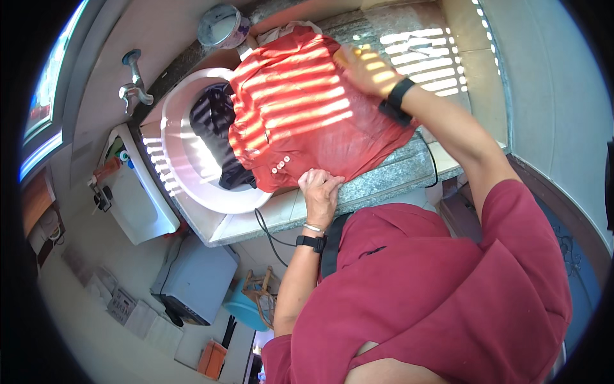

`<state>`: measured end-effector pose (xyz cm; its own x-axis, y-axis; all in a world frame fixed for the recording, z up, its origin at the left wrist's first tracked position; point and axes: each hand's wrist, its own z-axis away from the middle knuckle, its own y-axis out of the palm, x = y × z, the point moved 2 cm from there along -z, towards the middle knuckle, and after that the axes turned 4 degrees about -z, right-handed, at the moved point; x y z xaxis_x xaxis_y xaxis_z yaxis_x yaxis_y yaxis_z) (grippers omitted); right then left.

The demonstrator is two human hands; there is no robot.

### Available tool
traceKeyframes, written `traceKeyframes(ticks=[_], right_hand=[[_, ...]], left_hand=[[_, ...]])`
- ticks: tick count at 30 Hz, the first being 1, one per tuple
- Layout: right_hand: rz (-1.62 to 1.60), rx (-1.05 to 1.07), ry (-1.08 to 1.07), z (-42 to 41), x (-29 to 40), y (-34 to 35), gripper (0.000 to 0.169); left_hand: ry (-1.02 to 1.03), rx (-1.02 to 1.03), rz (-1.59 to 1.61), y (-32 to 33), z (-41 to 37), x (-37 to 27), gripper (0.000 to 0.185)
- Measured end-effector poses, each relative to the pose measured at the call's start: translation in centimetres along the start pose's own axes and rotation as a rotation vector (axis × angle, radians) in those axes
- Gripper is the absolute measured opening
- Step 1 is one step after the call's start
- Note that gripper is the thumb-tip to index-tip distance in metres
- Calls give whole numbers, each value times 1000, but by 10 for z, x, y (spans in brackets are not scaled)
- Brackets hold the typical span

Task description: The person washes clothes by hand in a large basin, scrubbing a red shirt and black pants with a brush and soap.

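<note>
A wet red garment (307,105) with several pale buttons lies spread over a grey stone washing slab (398,165). At its near edge my left hand (320,187) grips the cloth, fingers bent into it. My right hand (367,72) is on the far right part of the garment, slightly blurred, holding a small yellow object (341,56) against the cloth. Whether that is a brush or a bar of soap, I cannot tell. The garment's left side overlaps the rim of a white plastic basin (180,189), in which dark clothing (213,113) sits.
A wall tap (136,86) juts out beyond the basin. Behind the garment stands a small bucket (223,26) with pale contents. A white washbasin (139,192) adjoins the tiled counter (278,211) on the left. Black cords (268,235) hang at the counter's front.
</note>
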<state>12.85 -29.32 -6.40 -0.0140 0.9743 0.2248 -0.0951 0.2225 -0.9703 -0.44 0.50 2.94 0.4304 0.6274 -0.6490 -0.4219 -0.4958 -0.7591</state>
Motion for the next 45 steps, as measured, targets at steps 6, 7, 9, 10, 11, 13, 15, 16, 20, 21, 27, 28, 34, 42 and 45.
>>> traceKeyframes(ticks=[6, 7, 9, 10, 11, 13, 15, 16, 20, 21, 27, 28, 34, 42, 45], right_hand=[[-401, 92, -370, 94, 112, -23, 43], [-535, 229, -287, 76, 86, -13, 39], [-368, -180, -200, 41, 30, -3, 33], [-160, -111, -49, 29, 13, -40, 29], [-200, -30, 189, 28, -15, -26, 32], [-108, 15, 14, 29, -21, 14, 43], [-274, 194, -3, 57, 42, -27, 55], [-419, 79, -158, 92, 67, -31, 57], [-405, 107, -135, 160, 63, -52, 55], [-386, 83, -32, 153, 30, -49, 50], [-510, 78, 300, 129, -9, -76, 41], [-425, 0, 36, 143, 22, -65, 44], [-264, 53, -93, 165, 0, -55, 62], [-409, 114, -240, 111, 54, -53, 64], [-362, 164, -665, 120, 92, -38, 68]], left_hand=[[0, 5, -19, 2, 2, 2, 16], [13, 9, -9, 1, 0, 1, 16], [9, 18, -6, -4, 2, -1, 16], [9, 19, -8, -4, 3, -3, 16], [21, 19, -9, -3, -3, -3, 16], [24, -7, -31, 0, -1, -4, 15], [7, -18, -53, 5, 2, -4, 15], [9, -1, -58, 4, 0, -5, 14], [46, 42, -23, -13, 11, -1, 13], [31, 48, -25, -19, 16, -4, 13], [60, 172, -117, -19, 7, -6, 8], [84, 191, -142, -21, 9, -6, 7], [61, 370, -283, -49, 26, -4, 8], [-60, 393, -342, -26, 17, -15, 7], [-110, 399, -327, -27, 20, -15, 7]])
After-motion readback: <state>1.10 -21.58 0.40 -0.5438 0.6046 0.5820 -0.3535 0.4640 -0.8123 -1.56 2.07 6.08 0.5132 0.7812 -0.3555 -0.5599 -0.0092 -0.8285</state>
